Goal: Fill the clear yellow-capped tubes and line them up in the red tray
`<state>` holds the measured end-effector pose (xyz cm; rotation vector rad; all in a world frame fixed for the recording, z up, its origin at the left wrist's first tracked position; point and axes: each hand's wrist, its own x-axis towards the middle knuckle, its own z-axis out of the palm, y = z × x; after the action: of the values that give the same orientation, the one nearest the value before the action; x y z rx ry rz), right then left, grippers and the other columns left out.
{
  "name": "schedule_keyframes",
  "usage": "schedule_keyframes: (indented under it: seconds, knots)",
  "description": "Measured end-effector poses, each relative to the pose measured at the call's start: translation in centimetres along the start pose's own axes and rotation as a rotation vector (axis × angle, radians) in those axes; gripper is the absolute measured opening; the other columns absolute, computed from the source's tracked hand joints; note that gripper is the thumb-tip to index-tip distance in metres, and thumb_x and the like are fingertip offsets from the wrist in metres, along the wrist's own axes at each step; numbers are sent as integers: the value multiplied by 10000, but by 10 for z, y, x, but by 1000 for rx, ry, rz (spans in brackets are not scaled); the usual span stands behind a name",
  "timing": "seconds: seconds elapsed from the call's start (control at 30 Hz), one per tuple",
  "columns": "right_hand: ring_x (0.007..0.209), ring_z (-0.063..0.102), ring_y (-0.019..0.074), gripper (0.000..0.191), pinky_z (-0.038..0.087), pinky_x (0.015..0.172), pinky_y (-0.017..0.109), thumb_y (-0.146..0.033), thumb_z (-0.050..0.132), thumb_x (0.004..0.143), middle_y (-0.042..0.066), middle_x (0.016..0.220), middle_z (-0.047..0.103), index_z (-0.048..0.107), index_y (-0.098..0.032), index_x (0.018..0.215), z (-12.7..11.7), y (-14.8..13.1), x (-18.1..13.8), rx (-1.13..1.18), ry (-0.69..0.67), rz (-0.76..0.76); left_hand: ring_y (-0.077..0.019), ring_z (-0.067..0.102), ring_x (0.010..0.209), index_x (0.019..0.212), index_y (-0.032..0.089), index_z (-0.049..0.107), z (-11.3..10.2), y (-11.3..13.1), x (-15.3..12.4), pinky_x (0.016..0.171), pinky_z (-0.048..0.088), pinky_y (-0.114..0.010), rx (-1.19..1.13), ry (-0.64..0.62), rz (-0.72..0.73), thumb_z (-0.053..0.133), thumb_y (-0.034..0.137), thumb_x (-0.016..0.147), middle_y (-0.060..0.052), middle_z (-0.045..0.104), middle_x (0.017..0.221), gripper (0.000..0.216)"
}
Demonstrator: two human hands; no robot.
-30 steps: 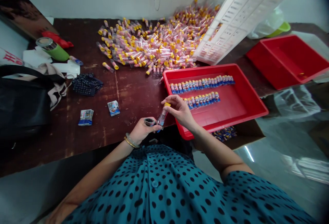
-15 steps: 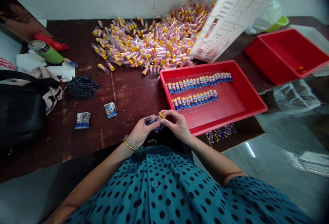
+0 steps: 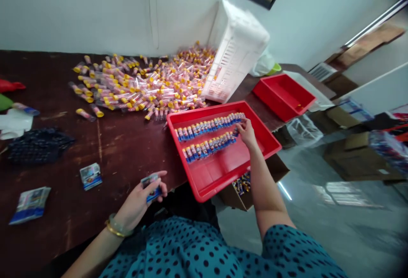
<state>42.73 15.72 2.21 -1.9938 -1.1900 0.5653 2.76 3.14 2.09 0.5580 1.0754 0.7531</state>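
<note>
By the left hand (image 3: 137, 198), a small stack of printed sleeves (image 3: 154, 194) is gripped under curled fingers. At the nearer row's (image 3: 208, 147) right end in the red tray (image 3: 219, 168), a sleeved tube (image 3: 236, 133), partly hidden, seems pinched by the right hand's (image 3: 247, 133) nearly closed fingertips; it is best squared against its neighbour and released gently. Beyond, yellow-capped tubes (image 3: 153, 82) are heaped.

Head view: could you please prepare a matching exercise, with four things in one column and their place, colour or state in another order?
1. Left hand
2. Right hand
3. Crate
4. Loose tubes

A. White, with slots
B. Heaped on the dark table
C. Holding blue-printed wrappers
D. Over the red tray, at one end of the nearer row

Pairs: 1-C, 2-D, 3-A, 4-B.
</note>
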Motion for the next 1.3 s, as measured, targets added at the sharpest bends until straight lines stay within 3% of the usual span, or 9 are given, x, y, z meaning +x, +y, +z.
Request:
schedule_keyframes:
  seconds: [0.13,0.27,0.47,0.6,0.7,0.9,1.07,1.2,1.3]
  knots:
    - [680,631,188,309,512,693,326,-239,681,727,87,802,679,594,-126,1001,-22,28,35,-189,65,45,-160,572,616,916,156,699,-16,-6,-4,508,427,-246,14,22,4,767,443,706,-19,634,653,363]
    - [813,649,247,202,494,803,391,-278,642,771,149,866,693,626,-126,903,16,1,38,-217,53,-122,-150,568,610,822,161,681,-32,-11,-6,507,409,-238,-52,61,21,758,454,716,-21,629,662,321]
    - [944,625,198,288,478,861,331,-183,400,924,116,1026,684,629,-139,1093,175,-136,10,-341,-394,-828,-171,612,707,926,174,693,-40,-7,-6,611,468,-270,-168,89,57,797,382,677,-45,666,773,340]
    - [1058,564,236,237,414,968,369,-63,475,873,152,1037,673,644,-125,1027,281,-198,-26,-464,-560,-1032,-163,600,645,901,182,704,-49,-4,-13,515,412,-249,-179,98,48,771,433,697,-47,651,740,330]
    - [1038,550,259,215,397,973,395,-40,449,878,176,994,665,641,-97,956,317,-214,-32,-556,-599,-1093,-168,592,623,997,204,702,-72,-11,-21,496,403,-255,-212,166,97,790,456,670,-43,656,731,422]
    - [1127,499,254,296,436,896,324,-115,459,907,173,1248,563,586,-121,1175,339,-253,-21,-604,-532,-1146,-174,619,643,849,186,711,-123,-21,-24,527,432,-253,-251,329,123,793,497,662,-46,666,718,372]
    - [1188,475,270,345,449,890,336,-69,385,917,205,1282,549,581,-101,1198,350,-290,-16,-616,-548,-1129,-193,669,705,894,172,688,-117,7,-18,572,496,-268,-227,264,163,816,436,667,-47,692,757,371]
    - [1084,544,278,397,457,872,371,-122,427,901,216,1242,573,518,-65,1284,334,-284,-22,-540,-561,-1078,-211,704,871,994,161,683,-114,25,-16,787,564,-341,-383,261,244,803,399,706,-89,734,951,393]
    - [941,593,227,306,468,845,341,-184,485,867,121,1061,644,619,-115,1134,302,-257,-46,-221,-676,-1044,-202,712,767,904,134,682,-118,23,-15,652,571,-304,-339,275,230,802,398,703,-79,733,855,352]
